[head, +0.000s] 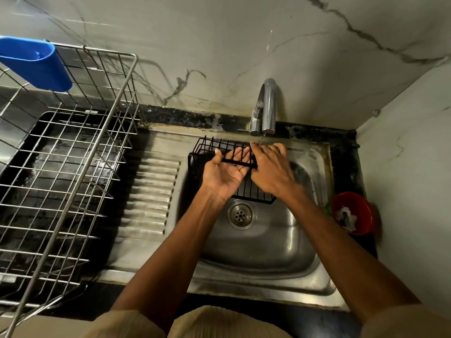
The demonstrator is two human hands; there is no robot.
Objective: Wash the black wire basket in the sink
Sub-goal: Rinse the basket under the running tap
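Note:
The black wire basket (253,191) is held tilted over the steel sink (258,242), just below the tap (266,106). A thin stream of water falls from the spout onto its right end. My left hand (224,174) lies palm up at the basket's front side, thumb hooked over the rim and fingers reaching behind a wire bar. My right hand (271,169) lies palm down on the basket's right end, fingers stretched over the wires under the water. The hands hide the basket's middle.
The drain (241,214) is just below the basket. A ribbed drainboard (151,191) is to the left, with a large steel dish rack (68,154) beyond it carrying a blue plastic holder (36,62). A red bowl (353,213) sits at the sink's right, against the marble wall.

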